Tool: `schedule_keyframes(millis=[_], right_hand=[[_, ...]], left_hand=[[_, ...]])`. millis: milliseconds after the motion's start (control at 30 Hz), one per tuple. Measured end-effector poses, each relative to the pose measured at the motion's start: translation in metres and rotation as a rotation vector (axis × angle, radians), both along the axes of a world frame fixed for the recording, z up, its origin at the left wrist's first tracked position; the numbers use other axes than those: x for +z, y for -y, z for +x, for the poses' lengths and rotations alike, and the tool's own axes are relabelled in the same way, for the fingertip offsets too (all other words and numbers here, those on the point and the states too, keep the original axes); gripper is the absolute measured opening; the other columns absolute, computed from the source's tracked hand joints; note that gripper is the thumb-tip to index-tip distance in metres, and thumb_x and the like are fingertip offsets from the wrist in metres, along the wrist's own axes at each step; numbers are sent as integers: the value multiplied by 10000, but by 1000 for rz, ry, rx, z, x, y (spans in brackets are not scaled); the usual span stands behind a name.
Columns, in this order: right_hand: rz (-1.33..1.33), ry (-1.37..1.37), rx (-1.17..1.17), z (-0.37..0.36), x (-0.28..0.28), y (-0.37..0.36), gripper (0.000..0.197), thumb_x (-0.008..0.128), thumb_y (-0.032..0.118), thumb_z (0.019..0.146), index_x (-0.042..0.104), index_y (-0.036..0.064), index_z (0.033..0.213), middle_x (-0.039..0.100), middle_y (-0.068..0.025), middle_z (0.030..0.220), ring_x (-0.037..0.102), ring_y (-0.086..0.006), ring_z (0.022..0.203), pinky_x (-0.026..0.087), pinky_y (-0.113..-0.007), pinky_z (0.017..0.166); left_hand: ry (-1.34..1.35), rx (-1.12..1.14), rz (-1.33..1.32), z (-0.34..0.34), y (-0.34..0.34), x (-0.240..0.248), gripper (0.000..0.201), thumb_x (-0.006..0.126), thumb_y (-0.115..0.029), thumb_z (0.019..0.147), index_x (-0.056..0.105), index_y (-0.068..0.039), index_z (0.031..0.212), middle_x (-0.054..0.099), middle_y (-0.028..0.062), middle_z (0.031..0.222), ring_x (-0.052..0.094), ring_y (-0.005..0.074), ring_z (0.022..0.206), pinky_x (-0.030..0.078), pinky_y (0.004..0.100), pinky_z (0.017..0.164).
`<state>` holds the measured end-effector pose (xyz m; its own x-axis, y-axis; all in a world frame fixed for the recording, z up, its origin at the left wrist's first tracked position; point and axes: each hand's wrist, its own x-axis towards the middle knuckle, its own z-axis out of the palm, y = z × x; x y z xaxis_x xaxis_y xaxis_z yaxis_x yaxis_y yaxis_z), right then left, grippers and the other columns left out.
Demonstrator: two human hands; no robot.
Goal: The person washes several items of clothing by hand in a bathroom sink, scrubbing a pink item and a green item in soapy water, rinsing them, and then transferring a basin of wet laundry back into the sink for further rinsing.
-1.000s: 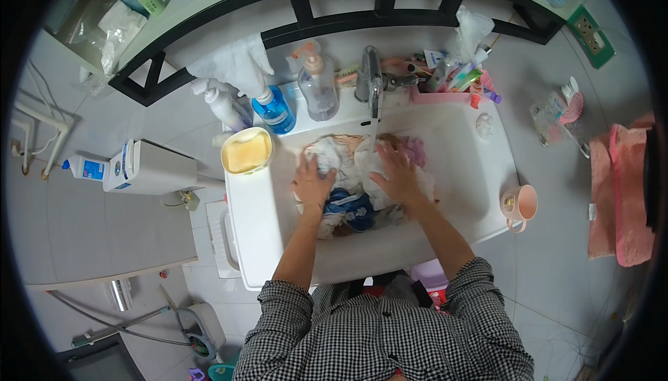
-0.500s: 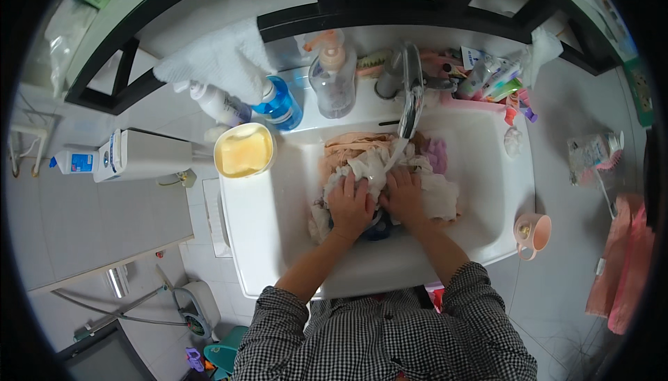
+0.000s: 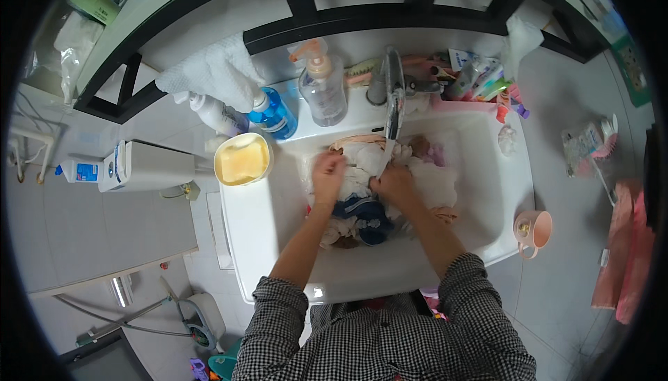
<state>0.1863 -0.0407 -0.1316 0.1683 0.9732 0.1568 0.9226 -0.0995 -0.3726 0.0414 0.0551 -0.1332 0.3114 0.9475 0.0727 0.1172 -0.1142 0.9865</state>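
Observation:
A white sink basin (image 3: 480, 207) holds a heap of wet clothes. Under the faucet (image 3: 395, 106), running water falls onto a white cloth (image 3: 356, 180). My left hand (image 3: 327, 178) is curled at the cloth's left side, slightly blurred, its fingers closed on the edge. My right hand (image 3: 395, 186) grips the same cloth on the right, beside the stream, its fingertips partly hidden. Nearer to me lies a dark blue garment (image 3: 372, 221) with a pale print. Peach fabric (image 3: 444, 215) and a lilac piece (image 3: 436, 155) lie at the heap's right side.
On the left rim stands a tub of yellow soap (image 3: 242, 160). Behind it are a blue bottle (image 3: 277, 113), a clear pump bottle (image 3: 323, 92) and a hanging white towel (image 3: 216, 71). A pink cup (image 3: 533, 231) is by the right edge. A black frame (image 3: 376, 19) spans the back.
Both hands have gone from pressing flat on the heap to gripping cloth. The left hand moved up and left, the right slightly up. More of the dark blue garment shows.

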Motion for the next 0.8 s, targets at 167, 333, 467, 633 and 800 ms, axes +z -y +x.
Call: schedule_keyframes(millis=[167, 333, 467, 633, 800], right_hand=[[-308, -389, -55, -1, 19, 35, 330, 572, 334, 723, 556, 52, 893, 556, -136, 693, 542, -316, 697, 416, -398, 638], [225, -206, -239, 18, 30, -21, 232, 546, 294, 755, 559, 104, 888, 549, -113, 842, 515, -313, 821, 405, -402, 713], [-238, -291, -40, 20, 13, -17, 208, 556, 216, 740, 543, 99, 912, 505, -77, 1003, 467, -317, 950, 380, -430, 781], [271, -239, 130, -11, 46, 58, 196, 536, 164, 732, 513, 60, 897, 497, -127, 984, 466, -342, 943, 383, -445, 772], [305, -285, 23, -9, 34, 56, 169, 495, 149, 753, 487, 41, 883, 484, -175, 973, 475, -366, 893, 393, -446, 745]], left_hand=[[-393, 156, -94, -16, -31, -8, 220, 586, -266, 748, 630, -60, 814, 526, 141, 965, 506, 268, 890, 405, 336, 811], [-631, -94, 29, 24, 2, -1, 178, 573, -208, 741, 639, -74, 838, 515, 154, 1004, 502, 310, 903, 409, 365, 807], [-391, -421, 179, 21, 47, 40, 167, 583, -112, 688, 610, -56, 843, 501, 154, 1032, 502, 327, 895, 421, 383, 788], [-368, -265, 590, -9, 118, 65, 187, 573, -76, 672, 556, -25, 850, 492, 153, 1032, 511, 329, 870, 436, 400, 719], [-330, -319, 697, 1, 103, 46, 181, 565, -69, 684, 547, -13, 856, 476, 162, 1008, 516, 340, 832, 442, 404, 663]])
